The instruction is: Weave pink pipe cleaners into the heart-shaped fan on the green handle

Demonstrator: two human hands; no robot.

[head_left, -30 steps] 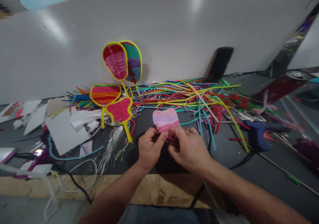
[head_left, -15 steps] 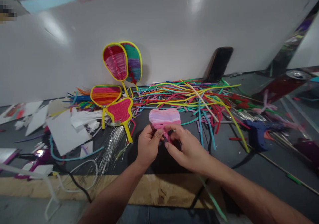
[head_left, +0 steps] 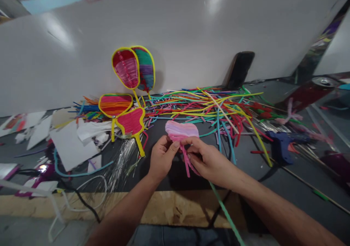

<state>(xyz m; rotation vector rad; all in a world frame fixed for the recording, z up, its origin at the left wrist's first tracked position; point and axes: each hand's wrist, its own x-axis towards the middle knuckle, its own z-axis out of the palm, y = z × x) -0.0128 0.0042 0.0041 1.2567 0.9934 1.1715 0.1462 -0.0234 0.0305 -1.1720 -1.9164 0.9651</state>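
Above the dark tabletop I hold a small fan-shaped piece of pink and lavender pipe cleaners (head_left: 182, 130). My left hand (head_left: 162, 159) is closed on its lower left edge, thumb and fingers pinched together. My right hand (head_left: 209, 161) pinches the lower right side, where pink pipe cleaner ends (head_left: 186, 164) hang down as a stem. From beneath the right hand a light green pipe cleaner (head_left: 226, 214) trails toward my lap; whether that hand grips it is hidden. Left of the hands lies a pink fan with a yellow rim (head_left: 131, 121).
Loose coloured pipe cleaners (head_left: 188, 105) spread behind the hands. A phone (head_left: 240, 70) leans on the white board (head_left: 186, 31). To the right are a blue glue gun (head_left: 281, 147) and a drink can (head_left: 314, 93). Paper pieces (head_left: 73, 144) and finished fans (head_left: 125, 67) are left.
The pink stem ends, mostly hidden by my fingers before, now hang visibly below the piece. The pink piece is slightly tilted, and the green pipe cleaner has shifted a little left and up.
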